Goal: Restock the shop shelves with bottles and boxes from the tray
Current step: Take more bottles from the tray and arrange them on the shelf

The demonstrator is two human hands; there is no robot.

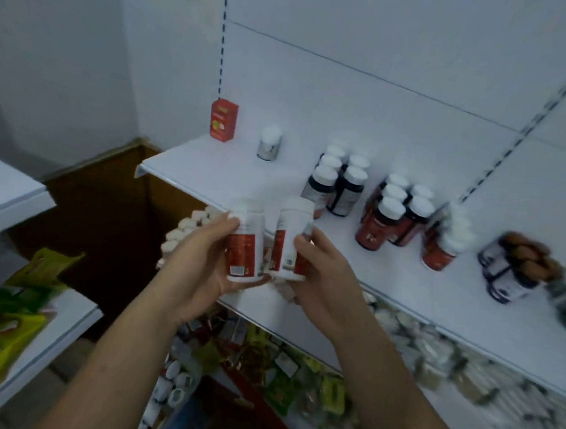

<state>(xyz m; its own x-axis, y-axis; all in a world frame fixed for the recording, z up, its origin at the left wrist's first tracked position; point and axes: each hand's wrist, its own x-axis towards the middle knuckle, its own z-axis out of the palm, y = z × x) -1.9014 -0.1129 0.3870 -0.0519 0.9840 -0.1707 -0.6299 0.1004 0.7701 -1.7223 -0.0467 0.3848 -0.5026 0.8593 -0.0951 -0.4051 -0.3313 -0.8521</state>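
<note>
Two white, red-labelled bottles (245,245), one in each curled grip: left hand (200,258), right hand (321,271).

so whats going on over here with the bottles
A person is restocking the white shelf. The left hand holds a red-label bottle and the right hand holds a second bottle like it. Both are up near the shelf's front edge, not yet set down. Already standing on the shelf are a red box, a silver bottle and clusters of dark bottles with white caps.
</note>
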